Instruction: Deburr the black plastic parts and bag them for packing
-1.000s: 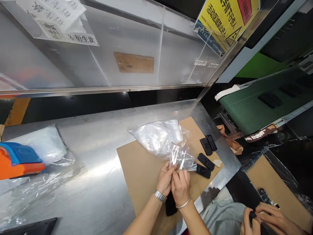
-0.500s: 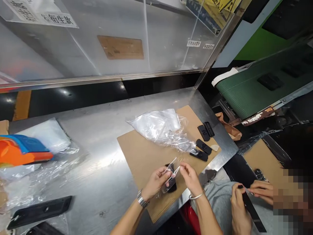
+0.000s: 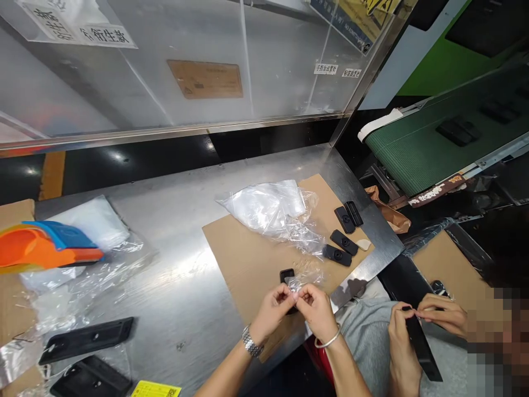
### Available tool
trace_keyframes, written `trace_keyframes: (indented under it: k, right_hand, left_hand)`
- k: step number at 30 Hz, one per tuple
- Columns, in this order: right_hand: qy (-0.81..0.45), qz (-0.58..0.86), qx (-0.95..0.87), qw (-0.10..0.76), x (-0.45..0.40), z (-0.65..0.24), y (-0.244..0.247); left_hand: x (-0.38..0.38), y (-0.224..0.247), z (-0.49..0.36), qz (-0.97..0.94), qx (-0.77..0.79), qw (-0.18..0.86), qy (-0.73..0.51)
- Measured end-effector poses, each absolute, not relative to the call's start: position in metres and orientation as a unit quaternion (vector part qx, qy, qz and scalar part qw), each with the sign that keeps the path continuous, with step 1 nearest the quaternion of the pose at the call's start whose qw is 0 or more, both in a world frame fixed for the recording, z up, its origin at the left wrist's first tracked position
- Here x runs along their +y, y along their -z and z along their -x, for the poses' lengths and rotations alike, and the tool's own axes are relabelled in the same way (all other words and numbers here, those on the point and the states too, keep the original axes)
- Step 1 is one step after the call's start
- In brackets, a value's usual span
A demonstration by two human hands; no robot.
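My left hand (image 3: 273, 310) and my right hand (image 3: 316, 310) meet fingertip to fingertip over the cardboard sheet (image 3: 235, 253). Both pinch a small clear plastic bag (image 3: 308, 278), which spreads out just beyond the fingers. Beneath it lies a small black plastic part (image 3: 286, 274), partly hidden by the hands. Farther up the cardboard rests a stack of clear plastic bags (image 3: 264, 207). Several small black parts (image 3: 344, 242) with round centres lie to the right, beside a pale curved piece (image 3: 363, 244).
A co-worker's hands (image 3: 440, 314) hold a long black strip at the right. A green conveyor (image 3: 413, 154) carries black parts. On the left are an orange and blue object (image 3: 53, 248), more plastic bags (image 3: 99, 220), long black parts (image 3: 88, 339) and a yellow label (image 3: 156, 389).
My right hand has moved left to meet my left hand, and both now pinch the bag's edge. The bag has shifted from upright between my hands to lying beyond my fingertips.
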State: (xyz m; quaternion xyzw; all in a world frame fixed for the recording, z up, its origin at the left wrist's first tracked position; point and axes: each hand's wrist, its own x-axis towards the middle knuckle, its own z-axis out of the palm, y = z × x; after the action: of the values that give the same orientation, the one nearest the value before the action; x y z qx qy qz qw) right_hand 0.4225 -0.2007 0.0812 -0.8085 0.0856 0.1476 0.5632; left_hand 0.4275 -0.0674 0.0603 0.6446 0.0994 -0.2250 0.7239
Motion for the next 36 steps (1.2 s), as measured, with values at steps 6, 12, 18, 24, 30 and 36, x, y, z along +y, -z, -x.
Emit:
trace_keyframes:
  k: [6,12,18,24,30,36]
  right_hand:
    - [-0.057,0.859,0.097,0.500,-0.202,-0.423,-0.069]
    - [-0.040,0.908,-0.032,0.417,-0.179,-0.415,-0.075]
    - [-0.027,0.926,-0.058,0.371,-0.171,-0.401,-0.053]
    - [-0.032,0.934,0.148,0.324,-0.185,-0.379,0.004]
    - [-0.120,0.878,0.160,0.435,-0.205,-0.358,0.012]
    - [-0.253,0.739,0.165,0.602,-0.206,-0.355,0.008]
  left_hand:
    - [-0.062,-0.044,-0.418,-0.716,0.184,0.663,0.117]
    - [-0.057,-0.037,-0.409,-0.903,-0.011,0.425,-0.057]
    - [-0.028,-0.008,-0.416,-0.914,-0.038,0.395,-0.082]
    - [-0.003,0.026,-0.429,-0.921,0.076,0.365,-0.112]
    - [-0.013,0.044,-0.426,-0.922,0.064,0.379,-0.037]
    - [-0.011,0.035,-0.425,-0.903,-0.003,0.428,0.035]
